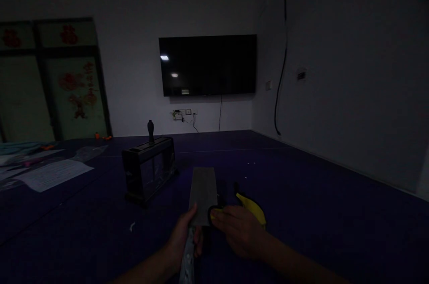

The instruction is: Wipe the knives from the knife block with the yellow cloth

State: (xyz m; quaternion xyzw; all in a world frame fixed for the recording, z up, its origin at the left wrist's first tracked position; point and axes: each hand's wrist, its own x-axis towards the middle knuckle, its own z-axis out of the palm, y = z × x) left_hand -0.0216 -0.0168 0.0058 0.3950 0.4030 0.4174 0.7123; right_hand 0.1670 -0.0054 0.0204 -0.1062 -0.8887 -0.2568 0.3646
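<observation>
In the head view a cleaver (pixel 203 192) with a broad grey blade points away from me over the purple surface. My left hand (pixel 183 232) is closed around it where the blade meets the pale handle (pixel 187 255), thumb lying along the blade's edge. A yellow cloth with black trim (pixel 252 209) is pinched in my right hand (pixel 241 229). Part of that cloth presses on the blade's lower right; the rest trails out to the right. Forward and left stands a black-framed holder with clear sides (pixel 157 170), and a dark handle (pixel 150 131) sticks up from its top.
Papers (pixel 55 174) and clear plastic (pixel 89 153) lie at the left, with small orange items (pixel 106 138) near the door. White scraps (pixel 132 226) dot the purple surface. A television (pixel 209 65) hangs on the far wall, and a black cable (pixel 280 83) runs down the right wall.
</observation>
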